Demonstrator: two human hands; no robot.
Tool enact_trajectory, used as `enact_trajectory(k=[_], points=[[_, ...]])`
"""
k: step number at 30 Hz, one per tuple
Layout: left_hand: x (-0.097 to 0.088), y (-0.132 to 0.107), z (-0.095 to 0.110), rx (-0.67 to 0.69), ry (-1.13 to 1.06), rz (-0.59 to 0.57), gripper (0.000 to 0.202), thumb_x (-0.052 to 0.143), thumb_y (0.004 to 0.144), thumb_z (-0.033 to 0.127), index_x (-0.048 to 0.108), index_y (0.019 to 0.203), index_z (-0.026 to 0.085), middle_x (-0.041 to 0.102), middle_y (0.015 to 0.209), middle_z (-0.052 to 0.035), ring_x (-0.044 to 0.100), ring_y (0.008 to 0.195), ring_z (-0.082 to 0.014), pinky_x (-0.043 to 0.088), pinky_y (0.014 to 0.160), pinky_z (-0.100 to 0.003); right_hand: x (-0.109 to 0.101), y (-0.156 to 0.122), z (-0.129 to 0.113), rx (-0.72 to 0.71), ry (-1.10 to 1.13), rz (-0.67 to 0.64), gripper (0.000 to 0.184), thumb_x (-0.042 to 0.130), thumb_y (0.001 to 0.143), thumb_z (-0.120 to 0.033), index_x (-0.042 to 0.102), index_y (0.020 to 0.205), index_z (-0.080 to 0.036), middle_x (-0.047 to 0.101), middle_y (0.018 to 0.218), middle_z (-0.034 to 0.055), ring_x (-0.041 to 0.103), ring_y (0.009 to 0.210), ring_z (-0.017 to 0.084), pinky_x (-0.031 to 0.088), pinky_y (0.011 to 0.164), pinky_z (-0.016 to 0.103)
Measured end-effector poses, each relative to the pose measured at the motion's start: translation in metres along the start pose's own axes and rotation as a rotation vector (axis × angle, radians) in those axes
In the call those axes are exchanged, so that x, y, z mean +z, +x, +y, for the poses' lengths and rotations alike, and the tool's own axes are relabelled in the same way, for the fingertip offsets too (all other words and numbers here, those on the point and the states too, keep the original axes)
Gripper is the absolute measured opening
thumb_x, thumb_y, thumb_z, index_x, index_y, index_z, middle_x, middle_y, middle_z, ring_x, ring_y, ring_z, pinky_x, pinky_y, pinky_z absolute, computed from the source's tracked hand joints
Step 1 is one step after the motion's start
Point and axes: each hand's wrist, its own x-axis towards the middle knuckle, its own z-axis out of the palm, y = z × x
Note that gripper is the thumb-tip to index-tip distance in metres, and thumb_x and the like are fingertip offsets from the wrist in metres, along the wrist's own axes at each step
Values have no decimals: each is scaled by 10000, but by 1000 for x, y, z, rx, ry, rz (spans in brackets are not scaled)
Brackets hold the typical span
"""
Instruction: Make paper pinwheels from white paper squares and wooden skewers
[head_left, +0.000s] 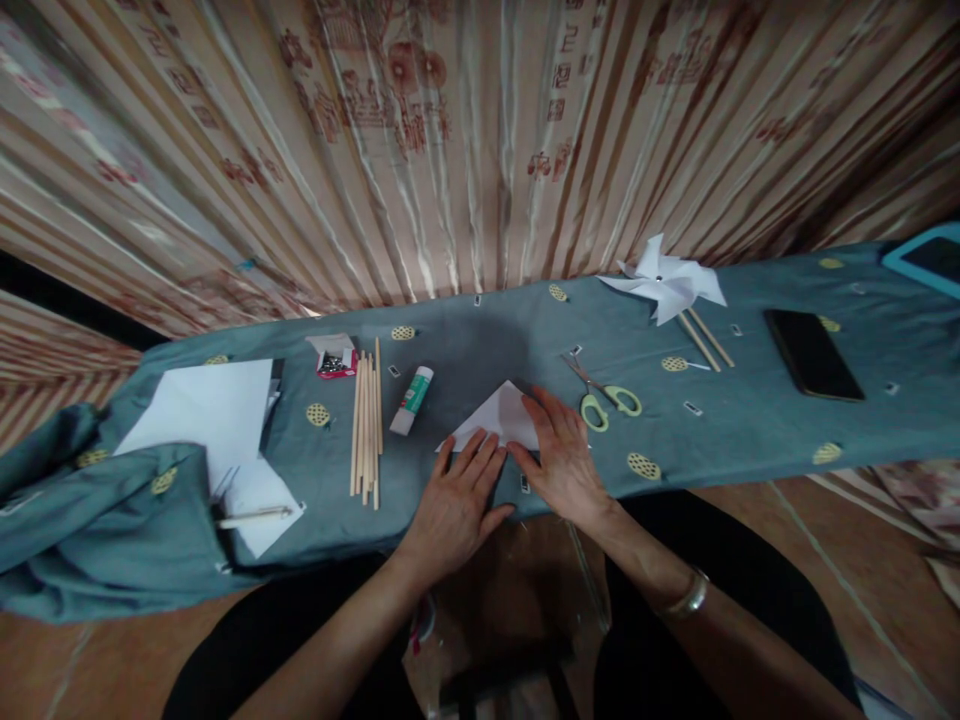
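Observation:
A white sheet of paper folded into a triangle (501, 408) lies on the cloth-covered table, its peak pointing away from me. My left hand (459, 492) rests on its lower left part, fingers stretched out flat. On the right side of the paper, my right hand (559, 450) presses down with its fingers extended; part of the sheet is hidden beneath it. Just right of that hand are scissors with light green handles (606, 396). A glue stick (412, 400) lies to the left of the paper, apart from my left hand.
Left of the glue stick are several wooden sticks (366, 425) and a small open box of metal pins (335, 358). White paper sheets (214, 400) and a pen (255, 517) lie farther left. Paper pinwheels (667, 280) and a black phone (814, 353) are on the right.

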Motion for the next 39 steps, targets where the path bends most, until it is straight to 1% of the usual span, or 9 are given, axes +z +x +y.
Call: enact_trajectory(k=[5,10,14,18,22,25,31,34,39], points=[[-1,-19,-9,23,51,30,602,532,932,431,424,1424,101,453,1498,-181,377,1419,-310,343,1138,-529,-12,-10,22,71,-45,42,512,444,952,-355,405,1433,-184,434,1484,188,389,1386,313,311,1093,541],[-9,-49,-21,-33,73,75,596,529,935,402,403,1443,117,473,1482,-181,400,1405,-311,412,1099,-525,-30,-24,44,129,-67,58,500,434,944,-310,426,1423,-168,396,1510,198,364,1403,331,316,1084,538],[-14,-58,-25,-61,67,94,576,522,937,421,427,1430,137,517,1447,-169,433,1381,-309,443,1076,-520,-37,-29,51,137,-78,74,499,409,940,-257,423,1431,-168,406,1498,203,382,1388,343,319,1077,559],[-17,-53,-26,-114,7,158,480,497,953,409,492,1372,174,589,1351,-152,534,1281,-296,487,1030,-501,-40,-26,53,101,-11,117,449,337,963,-209,483,1386,-177,485,1436,189,442,1348,313,355,1071,541],[-22,-45,-25,-170,-48,231,424,481,963,408,511,1333,204,628,1231,-123,610,1143,-274,524,974,-469,-37,-22,50,63,-5,64,395,399,984,-371,605,1241,-154,509,1415,207,446,1343,338,367,1066,555],[-27,-39,-22,-158,-55,254,439,479,964,399,477,1358,203,611,1238,-126,597,1146,-277,520,976,-474,-32,-19,45,66,13,6,424,476,948,-466,656,1144,-136,506,1419,219,437,1346,365,366,1060,576],[-37,-27,-10,-99,-67,319,523,521,953,319,360,1437,200,542,1341,-153,537,1231,-284,482,1026,-481,-33,-10,40,181,241,78,269,533,907,-418,674,844,-197,594,1336,167,541,1263,322,405,1046,545],[-42,-19,-2,-56,-70,347,587,528,951,285,283,1480,218,485,1409,-164,486,1298,-289,457,1055,-489,-36,-6,39,197,294,116,260,543,893,-411,680,904,-190,608,1312,169,562,1239,314,422,1039,524],[-45,-4,6,-45,-53,360,598,536,945,284,284,1482,211,445,1454,-173,454,1330,-301,440,1068,-502,-33,-3,42,204,283,67,366,561,877,-463,676,1066,-171,609,1307,180,580,1208,327,432,1031,535]])
